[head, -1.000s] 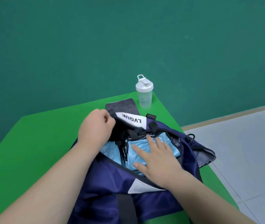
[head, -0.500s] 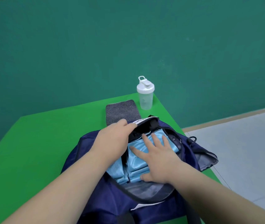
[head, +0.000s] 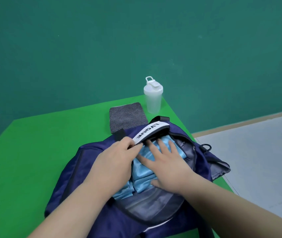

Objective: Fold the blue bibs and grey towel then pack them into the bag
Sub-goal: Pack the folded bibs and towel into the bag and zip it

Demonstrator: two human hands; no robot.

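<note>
A navy bag [head: 88, 165] lies open on the green table [head: 33, 152]. Folded light blue bibs [head: 142, 176] sit inside its opening. My right hand [head: 164, 165] lies flat on the bibs with its fingers spread. My left hand [head: 116, 157] pinches the bag's upper flap by the white lettered strip [head: 151, 132] and holds it up. A folded grey towel [head: 127, 116] lies on the table just behind the bag, partly hidden by it.
A translucent shaker bottle [head: 153, 96] with a white lid stands at the table's far right corner, beside the towel. The table's right edge runs close to the bag, with grey floor [head: 257, 160] beyond it. A green wall is behind.
The bag's opening has spread wider and more of the bibs and grey lining shows. My left hand has moved down and right along the flap. My right hand has stayed pressed on the bibs.
</note>
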